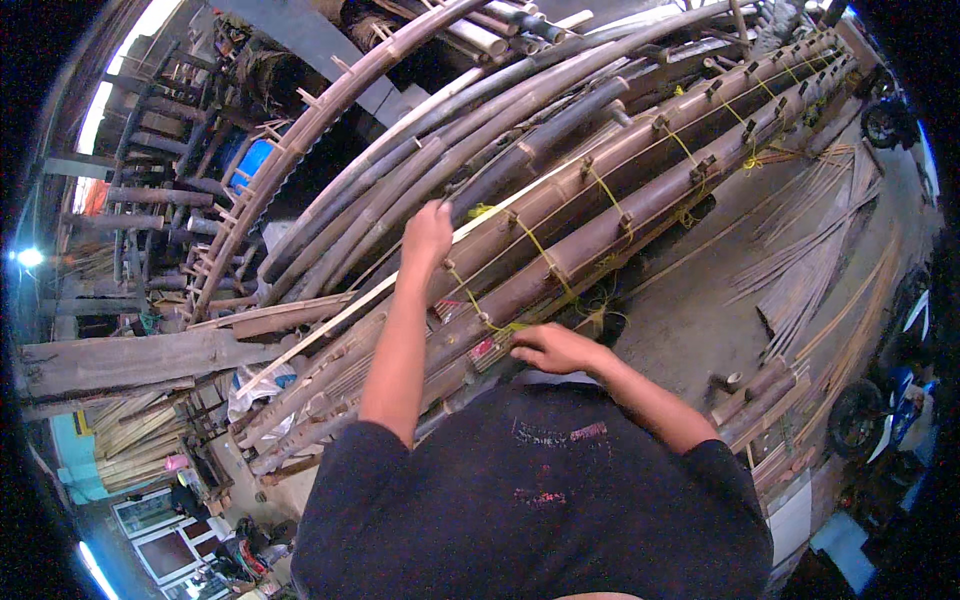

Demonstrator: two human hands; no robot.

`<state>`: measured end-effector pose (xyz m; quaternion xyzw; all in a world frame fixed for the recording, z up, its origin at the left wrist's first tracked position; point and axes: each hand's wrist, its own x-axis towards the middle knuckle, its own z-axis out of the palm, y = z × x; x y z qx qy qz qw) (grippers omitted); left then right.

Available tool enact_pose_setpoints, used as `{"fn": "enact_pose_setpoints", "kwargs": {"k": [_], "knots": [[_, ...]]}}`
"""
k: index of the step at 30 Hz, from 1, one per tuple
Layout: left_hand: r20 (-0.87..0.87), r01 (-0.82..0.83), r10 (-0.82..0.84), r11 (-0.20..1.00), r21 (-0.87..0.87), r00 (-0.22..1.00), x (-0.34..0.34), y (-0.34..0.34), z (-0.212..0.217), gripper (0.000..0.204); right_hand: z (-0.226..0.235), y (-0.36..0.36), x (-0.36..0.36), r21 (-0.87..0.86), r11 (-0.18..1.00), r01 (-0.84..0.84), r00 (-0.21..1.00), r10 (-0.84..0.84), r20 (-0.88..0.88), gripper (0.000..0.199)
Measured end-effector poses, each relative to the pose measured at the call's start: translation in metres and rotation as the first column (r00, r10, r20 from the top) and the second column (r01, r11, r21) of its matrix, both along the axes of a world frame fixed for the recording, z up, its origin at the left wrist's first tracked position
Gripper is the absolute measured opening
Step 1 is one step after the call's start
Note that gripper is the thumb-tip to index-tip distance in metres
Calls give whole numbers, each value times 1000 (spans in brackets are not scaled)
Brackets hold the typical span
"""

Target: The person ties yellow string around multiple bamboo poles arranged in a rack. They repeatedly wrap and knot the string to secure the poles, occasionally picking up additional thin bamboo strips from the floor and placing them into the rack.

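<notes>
Two long brown bamboo poles point(640, 212) lie side by side, running from my body toward the far right. Yellow cord point(538, 248) crosses them at several spots, around small pegs. My left hand point(428, 238) is closed in a fist over the far side of the poles, beside a pale thin strip point(490, 222); a small dark thing shows by its knuckles, too unclear to name. Close to my body, my right hand point(562, 348) has thumb and fingers pinched together at the near pole's edge, where a length of the yellow cord meets the fingertips.
A curved pole with pegs point(285, 165) arches at the left, beside a stack of long bamboo poles point(470, 130). Thin strips point(800, 270) lie on the floor at the right, with short bamboo pieces point(758, 395) nearer. A motorbike wheel point(857, 420) stands at the right edge.
</notes>
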<state>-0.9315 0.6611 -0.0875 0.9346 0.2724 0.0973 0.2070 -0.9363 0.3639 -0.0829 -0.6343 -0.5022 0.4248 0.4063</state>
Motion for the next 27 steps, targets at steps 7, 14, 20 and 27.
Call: {"fn": "enact_pose_setpoints", "kwargs": {"k": [7, 14, 20, 27], "knots": [[-99, 121, -137, 981, -151, 986, -117, -70, -21, 28, -23, 92, -63, -261, 469, 843, 32, -530, -847, 27], [-13, 188, -190, 978, -93, 982, -128, -40, -75, 30, 28, 194, -2, 285, 915, 285, 528, -398, 750, 47], [10, 125, -128, 947, -295, 992, -123, -42, -53, 31, 58, 174, 11, 32, 950, 310, 855, -264, -446, 54], [415, 180, -82, 962, -204, 906, -112, -49, -41, 29, -47, 54, -73, 332, 940, 79, 955, -168, 246, 42]]}}
